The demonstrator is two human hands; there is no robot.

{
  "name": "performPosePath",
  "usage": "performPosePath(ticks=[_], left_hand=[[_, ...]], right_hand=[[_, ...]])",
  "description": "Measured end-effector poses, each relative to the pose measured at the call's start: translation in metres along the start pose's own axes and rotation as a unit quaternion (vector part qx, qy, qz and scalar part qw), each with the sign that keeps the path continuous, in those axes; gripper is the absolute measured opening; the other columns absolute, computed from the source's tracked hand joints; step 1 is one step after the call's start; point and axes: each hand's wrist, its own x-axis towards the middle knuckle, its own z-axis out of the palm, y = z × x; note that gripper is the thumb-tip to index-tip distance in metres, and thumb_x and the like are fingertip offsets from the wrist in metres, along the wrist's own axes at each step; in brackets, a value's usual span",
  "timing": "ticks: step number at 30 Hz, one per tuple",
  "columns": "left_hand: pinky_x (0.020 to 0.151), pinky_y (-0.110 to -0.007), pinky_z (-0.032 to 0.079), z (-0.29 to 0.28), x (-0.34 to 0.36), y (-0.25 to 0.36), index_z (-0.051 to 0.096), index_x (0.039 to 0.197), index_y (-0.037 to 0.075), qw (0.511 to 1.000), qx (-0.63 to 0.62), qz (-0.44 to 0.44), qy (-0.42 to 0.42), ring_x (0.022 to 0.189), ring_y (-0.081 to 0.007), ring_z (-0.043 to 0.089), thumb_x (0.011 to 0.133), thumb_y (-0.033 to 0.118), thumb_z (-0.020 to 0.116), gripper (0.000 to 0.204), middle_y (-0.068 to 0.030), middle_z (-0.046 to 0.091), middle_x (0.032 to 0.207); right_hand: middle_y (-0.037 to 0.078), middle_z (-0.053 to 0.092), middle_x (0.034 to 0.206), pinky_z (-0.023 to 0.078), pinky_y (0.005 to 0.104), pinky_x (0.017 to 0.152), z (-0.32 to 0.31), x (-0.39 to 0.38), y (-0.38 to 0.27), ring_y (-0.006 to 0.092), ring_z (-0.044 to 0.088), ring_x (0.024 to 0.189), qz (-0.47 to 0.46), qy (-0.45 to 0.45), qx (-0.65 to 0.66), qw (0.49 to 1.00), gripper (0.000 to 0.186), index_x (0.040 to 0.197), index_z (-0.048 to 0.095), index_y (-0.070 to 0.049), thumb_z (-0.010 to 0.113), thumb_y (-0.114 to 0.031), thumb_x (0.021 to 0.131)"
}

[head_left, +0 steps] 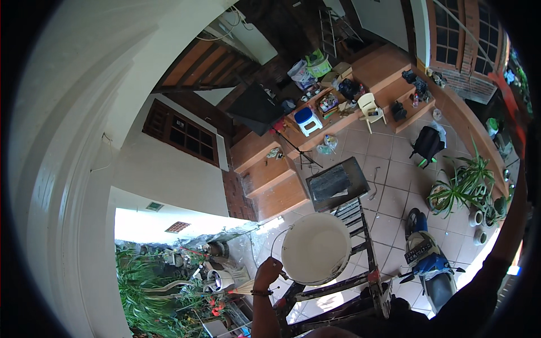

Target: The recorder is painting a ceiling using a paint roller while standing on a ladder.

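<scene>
Below me a round off-white bucket [315,248] stands beside the rungs of a dark, paint-marked ladder [369,250]. My left hand [267,274] is closed at the bucket's left edge, where its thin wire handle [273,239] curves down to my fingers. A bracelet circles that wrist. My right arm [515,208] reaches up along the right rim of the view. Its hand [519,121] is smeared and partly lost in the dark border, near a blurred red shape [499,81]; what its fingers do is hidden.
Far below are a tiled floor [380,197], a blue motorbike [428,256], potted plants [462,180], a black backpack [427,145] and a dark tray [338,183]. Orange steps [279,188] hold a blue-topped stool [307,120] and clutter. A pale wall [84,169] rises at left above a garden bed [146,281].
</scene>
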Motion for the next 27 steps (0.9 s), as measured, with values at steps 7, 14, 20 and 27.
performPosePath(ticks=[7,14,20,27], left_hand=[[0.057,-0.034,0.049,-0.001,0.005,-0.002,0.06,0.089,-0.002,1.0,-0.016,0.004,-0.001,0.06,-0.0214,0.063,0.083,0.027,0.059,0.029,-0.0144,0.065,0.073],[0.056,-0.033,0.049,0.0,0.0,-0.017,0.059,0.09,-0.002,1.0,-0.016,-0.005,0.01,0.061,-0.02,0.063,0.083,0.027,0.059,0.029,-0.0136,0.066,0.074],[0.07,-0.042,0.051,-0.006,-0.002,0.016,0.06,0.088,-0.004,0.999,-0.02,-0.031,-0.021,0.08,-0.0356,0.066,0.083,0.029,0.056,0.033,-0.022,0.066,0.081],[0.07,-0.042,0.051,-0.006,-0.002,0.013,0.06,0.09,-0.004,1.0,-0.002,-0.008,-0.006,0.079,-0.036,0.066,0.083,0.029,0.056,0.034,-0.022,0.066,0.081]], right_hand=[[0.001,0.05,0.078,0.036,0.012,0.039,-0.031,-0.008,0.08,0.0031,0.045,0.049,-0.117,0.244,-0.147,0.951,0.067,0.136,0.039,-0.002,0.067,-0.032,0.084],[-0.001,0.049,0.072,0.031,0.0134,0.033,0.067,0.146,0.08,0.0003,0.038,0.043,-0.003,0.11,-0.02,0.994,0.056,0.129,0.043,-0.002,0.065,-0.027,0.084],[-0.004,0.05,0.074,0.031,0.0137,0.035,0.068,0.225,0.069,-0.0005,0.04,0.049,-0.025,0.116,-0.048,0.992,0.037,0.11,0.051,-0.007,0.065,-0.029,0.084],[0.0,0.055,0.077,0.034,0.0164,0.04,0.075,0.322,0.074,0.0029,0.045,0.053,-0.022,0.075,-0.04,0.996,0.029,0.1,0.054,-0.007,0.068,-0.025,0.082]])
